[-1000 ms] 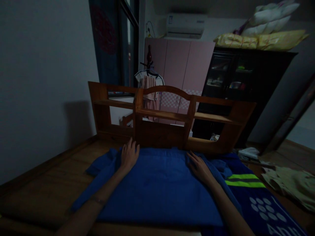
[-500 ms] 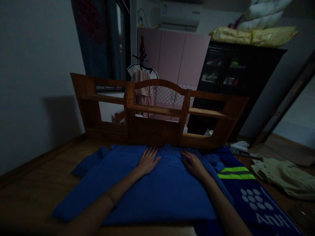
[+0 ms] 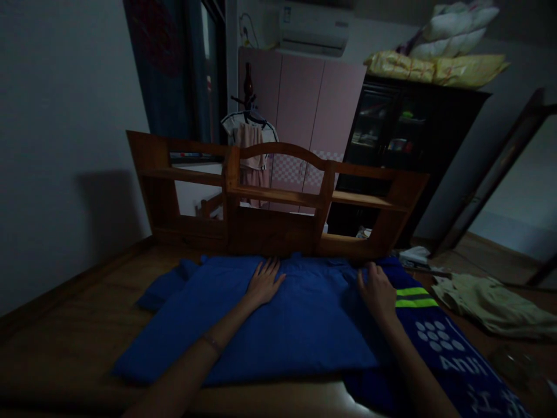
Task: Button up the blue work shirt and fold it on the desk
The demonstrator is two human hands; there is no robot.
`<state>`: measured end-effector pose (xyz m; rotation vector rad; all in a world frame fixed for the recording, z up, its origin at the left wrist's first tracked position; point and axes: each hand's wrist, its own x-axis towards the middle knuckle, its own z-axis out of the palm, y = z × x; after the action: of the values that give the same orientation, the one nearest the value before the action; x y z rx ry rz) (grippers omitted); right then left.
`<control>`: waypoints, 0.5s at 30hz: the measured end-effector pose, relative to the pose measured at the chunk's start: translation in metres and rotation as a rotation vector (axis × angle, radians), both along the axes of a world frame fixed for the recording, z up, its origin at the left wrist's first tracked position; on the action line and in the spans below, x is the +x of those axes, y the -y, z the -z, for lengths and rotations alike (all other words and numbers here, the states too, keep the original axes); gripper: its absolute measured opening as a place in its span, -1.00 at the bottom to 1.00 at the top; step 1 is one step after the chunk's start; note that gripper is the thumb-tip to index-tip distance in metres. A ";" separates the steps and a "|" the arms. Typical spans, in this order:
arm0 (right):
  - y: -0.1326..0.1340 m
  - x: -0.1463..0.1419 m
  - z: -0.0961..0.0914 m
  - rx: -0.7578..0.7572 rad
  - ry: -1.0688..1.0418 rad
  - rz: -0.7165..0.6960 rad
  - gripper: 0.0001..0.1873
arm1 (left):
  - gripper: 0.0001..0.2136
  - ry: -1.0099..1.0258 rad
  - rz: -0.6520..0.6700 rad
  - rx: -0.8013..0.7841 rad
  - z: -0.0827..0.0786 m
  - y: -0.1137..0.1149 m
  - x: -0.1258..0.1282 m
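A blue garment point(image 3: 278, 325) lies spread flat on a wooden surface point(image 3: 65, 331) in a dim room. My left hand point(image 3: 263, 281) rests flat on its upper middle, fingers stretched out and slightly apart. My right hand point(image 3: 378, 290) sits at the garment's right edge, fingers curled onto a fold of the blue cloth. A part with a yellow-green reflective stripe point(image 3: 415, 298) and white lettering point(image 3: 452, 360) lies to the right of that hand.
A low wooden shelf unit point(image 3: 278, 200) stands along the far edge of the surface. An olive garment point(image 3: 491, 302) lies crumpled at the right. Behind are a pink wardrobe point(image 3: 304, 110), a dark cabinet point(image 3: 413, 133) with bedding on top, and hanging clothes point(image 3: 249, 139).
My left hand slid from the garment's upper left to its upper middle. My right hand moved right to the garment's edge and curled its fingers there.
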<state>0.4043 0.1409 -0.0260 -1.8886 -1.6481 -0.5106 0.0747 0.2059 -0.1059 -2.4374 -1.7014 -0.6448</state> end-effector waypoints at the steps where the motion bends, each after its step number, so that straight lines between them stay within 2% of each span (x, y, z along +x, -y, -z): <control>1: 0.008 0.013 0.001 -0.056 0.005 0.096 -0.56 | -0.41 0.002 -0.001 -0.002 -0.001 0.001 0.000; 4: 0.029 0.056 0.006 -0.297 -0.046 0.194 -0.45 | -0.39 0.009 0.002 -0.008 -0.005 0.005 0.000; 6: 0.037 0.078 0.006 -0.433 -0.183 0.159 -0.45 | -0.37 0.014 0.008 -0.019 -0.007 0.008 0.001; 8: 0.040 0.091 0.005 -0.547 -0.415 0.063 -0.45 | -0.35 0.018 0.014 -0.039 -0.009 0.011 0.001; 10: 0.041 0.093 0.001 -0.641 -0.668 -0.047 -0.43 | -0.33 0.021 0.016 -0.072 -0.010 0.015 0.003; 12: 0.040 0.087 -0.002 -0.697 -0.826 -0.120 -0.40 | -0.28 0.020 0.012 -0.118 -0.010 0.019 0.006; 13: 0.039 0.082 -0.003 -0.714 -0.858 -0.155 -0.39 | -0.26 0.018 0.010 -0.144 -0.010 0.022 0.007; 15: 0.037 0.070 -0.006 -0.646 -0.829 -0.276 -0.41 | -0.24 0.014 0.007 -0.194 -0.010 0.029 0.012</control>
<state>0.4743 0.1035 -0.0204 -1.8283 -1.5052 0.9110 0.0863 0.1771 -0.0957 -2.5720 -1.8416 -0.5212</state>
